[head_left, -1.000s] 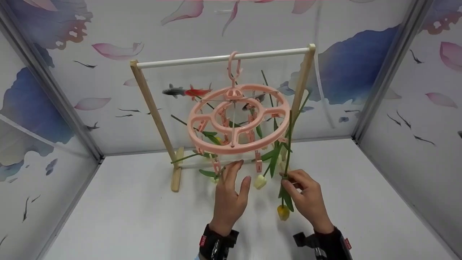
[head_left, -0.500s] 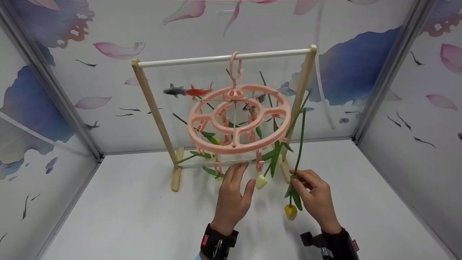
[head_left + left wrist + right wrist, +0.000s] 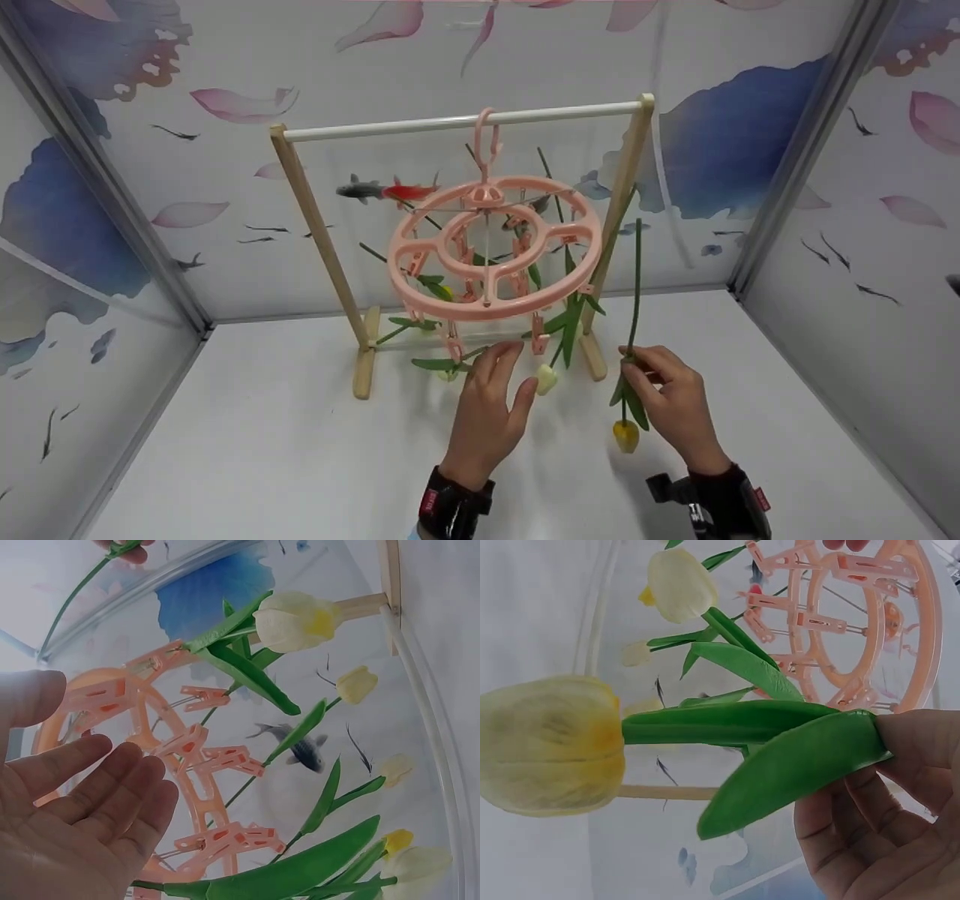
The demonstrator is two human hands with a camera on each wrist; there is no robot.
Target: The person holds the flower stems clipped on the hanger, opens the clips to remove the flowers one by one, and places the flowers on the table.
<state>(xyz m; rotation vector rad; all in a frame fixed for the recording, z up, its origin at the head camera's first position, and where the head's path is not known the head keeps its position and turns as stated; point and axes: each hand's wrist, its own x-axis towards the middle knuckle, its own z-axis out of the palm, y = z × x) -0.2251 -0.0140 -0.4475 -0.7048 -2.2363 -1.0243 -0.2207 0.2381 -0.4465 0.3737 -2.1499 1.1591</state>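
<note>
My right hand point(image 3: 670, 397) pinches the green stem of a yellow artificial tulip point(image 3: 625, 436), whose bloom hangs down and whose stem end points up. In the right wrist view the tulip's bloom point(image 3: 551, 746) and broad leaves fill the foreground. My left hand point(image 3: 489, 416) is held up with fingers extended under the front of a round pink clip hanger point(image 3: 495, 306), holding nothing. Pink clothespins point(image 3: 202, 757) dangle from the hanger. Several tulips are clipped there upside down, among them a white tulip point(image 3: 546, 379) close to my left thumb.
The hanger hooks over a white rod point(image 3: 390, 127) between two wooden posts point(image 3: 319, 232) with feet on the white table point(image 3: 262, 450). Printed wall panels point(image 3: 862, 315) enclose the back and both sides.
My right hand has carried the yellow tulip to the right, away from the hanger and past the right post. My left hand has shifted slightly right, its fingers still extended.
</note>
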